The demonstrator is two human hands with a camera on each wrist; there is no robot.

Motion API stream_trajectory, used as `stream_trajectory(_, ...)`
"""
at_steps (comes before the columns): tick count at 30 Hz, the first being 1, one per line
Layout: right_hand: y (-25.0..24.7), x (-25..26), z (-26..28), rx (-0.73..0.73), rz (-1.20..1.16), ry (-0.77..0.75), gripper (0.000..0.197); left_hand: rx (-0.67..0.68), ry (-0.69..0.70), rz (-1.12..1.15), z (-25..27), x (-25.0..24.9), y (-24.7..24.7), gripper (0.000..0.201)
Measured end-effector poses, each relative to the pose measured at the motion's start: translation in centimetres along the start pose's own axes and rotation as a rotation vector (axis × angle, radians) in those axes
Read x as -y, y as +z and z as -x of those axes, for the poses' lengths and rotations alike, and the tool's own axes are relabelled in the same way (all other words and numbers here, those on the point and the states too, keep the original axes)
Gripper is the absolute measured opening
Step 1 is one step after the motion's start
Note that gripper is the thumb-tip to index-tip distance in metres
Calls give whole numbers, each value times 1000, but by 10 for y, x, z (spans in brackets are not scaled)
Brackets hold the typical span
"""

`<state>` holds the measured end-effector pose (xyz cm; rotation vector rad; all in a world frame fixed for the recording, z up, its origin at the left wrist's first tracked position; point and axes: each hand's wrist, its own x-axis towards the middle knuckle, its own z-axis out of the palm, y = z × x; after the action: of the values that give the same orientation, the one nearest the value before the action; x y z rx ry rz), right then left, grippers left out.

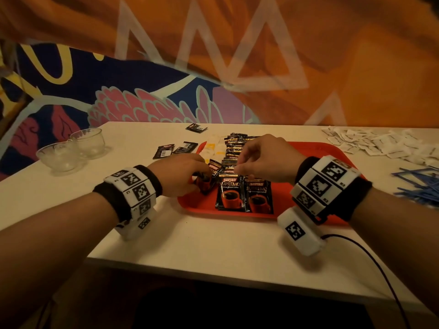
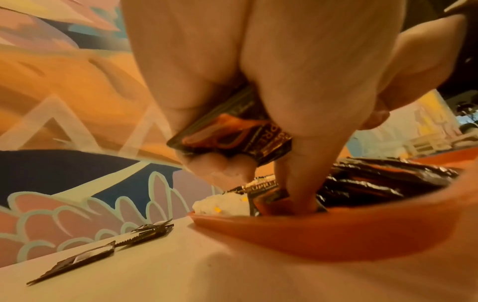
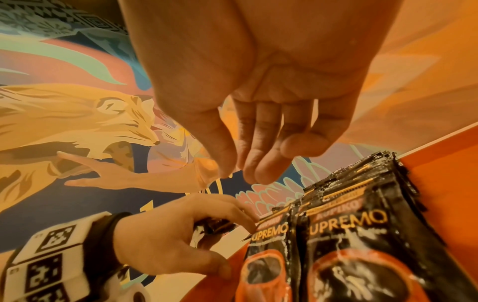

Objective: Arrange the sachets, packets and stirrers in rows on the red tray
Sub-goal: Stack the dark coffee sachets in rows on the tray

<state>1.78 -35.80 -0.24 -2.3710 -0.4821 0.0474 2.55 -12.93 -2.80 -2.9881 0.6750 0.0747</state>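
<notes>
Red tray lies flat on counter, carrying black coffee packets overlapped in a row, yellow-white sachets beside. White sachets and blue stirrers lie heaped off-tray.

red tray, black-and-orange coffee packets, blue stirrers

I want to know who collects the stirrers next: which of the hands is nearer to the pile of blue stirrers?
Right. The right hand is over the red tray, on the blue stirrers' side; the left hand is at the tray's far-side edge.
</notes>
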Motion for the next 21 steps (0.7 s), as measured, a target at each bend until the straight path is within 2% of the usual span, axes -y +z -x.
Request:
stream_trajectory(8, 1, -2, 3, 18, 5, 0, 14, 31, -65, -69, -6, -5, 5, 54)
stream_trajectory(16, 3, -3, 4, 20, -1, -8, 13, 18, -71, -65, -11, -2, 9, 53)
stream_trajectory(21, 5, -4, 4, 28, -3, -7, 13, 6, -105, -91, -15, -3, 9, 47)
